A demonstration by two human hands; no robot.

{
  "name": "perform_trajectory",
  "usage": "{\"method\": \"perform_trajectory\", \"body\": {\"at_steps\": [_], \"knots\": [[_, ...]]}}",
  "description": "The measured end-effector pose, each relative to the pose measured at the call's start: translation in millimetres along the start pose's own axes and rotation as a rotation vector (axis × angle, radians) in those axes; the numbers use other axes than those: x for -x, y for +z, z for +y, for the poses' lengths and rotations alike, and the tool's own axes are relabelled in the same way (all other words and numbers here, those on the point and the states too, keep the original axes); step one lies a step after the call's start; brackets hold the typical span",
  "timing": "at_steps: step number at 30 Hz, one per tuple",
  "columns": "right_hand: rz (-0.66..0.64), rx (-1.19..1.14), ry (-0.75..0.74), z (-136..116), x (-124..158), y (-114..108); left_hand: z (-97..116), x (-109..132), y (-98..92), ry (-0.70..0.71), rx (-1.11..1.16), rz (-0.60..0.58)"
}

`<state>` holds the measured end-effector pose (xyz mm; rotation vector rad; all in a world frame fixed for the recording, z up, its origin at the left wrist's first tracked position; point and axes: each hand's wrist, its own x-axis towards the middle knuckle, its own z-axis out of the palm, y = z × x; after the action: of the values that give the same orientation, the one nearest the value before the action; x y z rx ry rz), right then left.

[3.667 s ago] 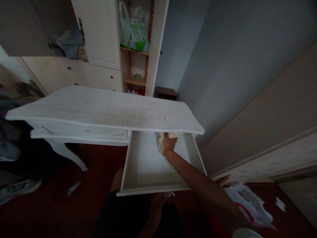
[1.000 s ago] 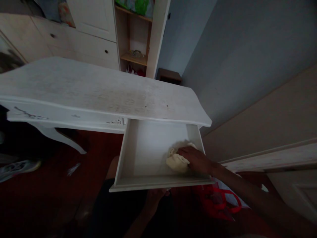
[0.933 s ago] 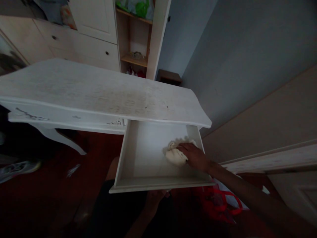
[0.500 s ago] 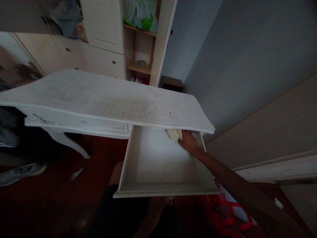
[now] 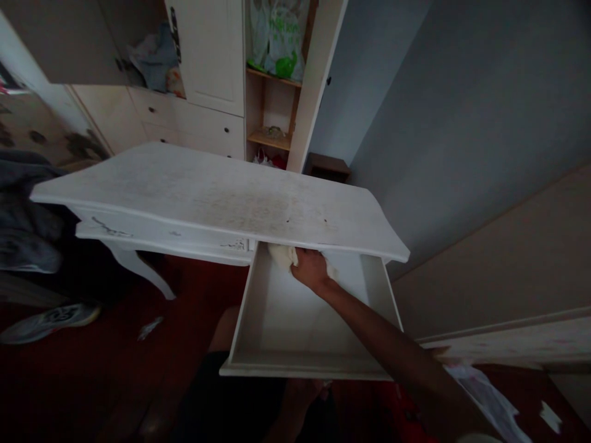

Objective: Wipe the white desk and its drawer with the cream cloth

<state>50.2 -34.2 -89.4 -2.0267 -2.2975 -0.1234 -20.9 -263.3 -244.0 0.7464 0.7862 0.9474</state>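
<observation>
My right hand (image 5: pixel 313 269) reaches into the pulled-out drawer (image 5: pixel 318 372), its fingers closed over a cream cloth (image 5: pixel 282 256). The cloth lies against the drawer's bottom near the back left, just under the table's edge, and part of it pokes out right of the hand. Below the drawer front, in shadow, is my left hand (image 5: pixel 300 392), partly hidden. Its fingers look curled, with a small pale thing at them that is too dark to make out. The drawer belongs to a white table (image 5: pixel 194 178) with dark smudges on its top.
Behind the table stands a cabinet (image 5: pixel 212 67) with open doors and plastic bags (image 5: pixel 281 43) on a shelf. A grey wall (image 5: pixel 471 135) rises on the right. A shoe (image 5: pixel 55 323) and a wrapper (image 5: pixel 150 328) lie on the red floor, left. Dark clothing (image 5: pixel 28 209) is heaped at far left.
My right hand has slid the cloth from the drawer's back right corner leftward to near its back left corner. The view has shifted slightly; my left hand stays below the drawer front.
</observation>
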Motion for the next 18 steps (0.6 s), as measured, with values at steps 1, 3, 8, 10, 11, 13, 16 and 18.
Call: {"method": "perform_trajectory", "body": {"at_steps": [1, 3, 8, 10, 11, 13, 16, 18], "knots": [[0.005, -0.007, -0.007, -11.5, -4.9, 0.0, 0.8, -0.1, 0.2, 0.002, -0.005, -0.001], [0.027, -0.016, -0.025, -31.7, -12.6, -0.2, 2.5, 0.3, 0.8, 0.009, -0.01, -0.001], [0.021, -0.049, -0.134, -56.6, -19.9, -2.7, 4.9, 2.3, 3.2, 0.003, 0.003, 0.016], [0.0, -0.059, -0.166, -56.5, -19.2, -5.0, 5.5, 2.4, 4.1, 0.003, 0.015, 0.019], [-0.008, -0.063, -0.186, -55.2, -18.0, -6.3, 6.1, 2.3, 4.7, 0.004, 0.026, 0.022], [-0.035, -0.071, -0.237, -51.4, -12.9, -9.0, 8.4, 2.3, 5.9, 0.011, 0.046, 0.028], [-0.118, -0.097, -0.35, -45.6, 3.6, -10.5, 14.1, 3.1, 8.3, 0.035, 0.072, 0.037], [-0.189, -0.137, -0.471, -42.7, 21.0, -8.7, 17.5, 3.2, 9.5, 0.043, 0.08, 0.028]]}}
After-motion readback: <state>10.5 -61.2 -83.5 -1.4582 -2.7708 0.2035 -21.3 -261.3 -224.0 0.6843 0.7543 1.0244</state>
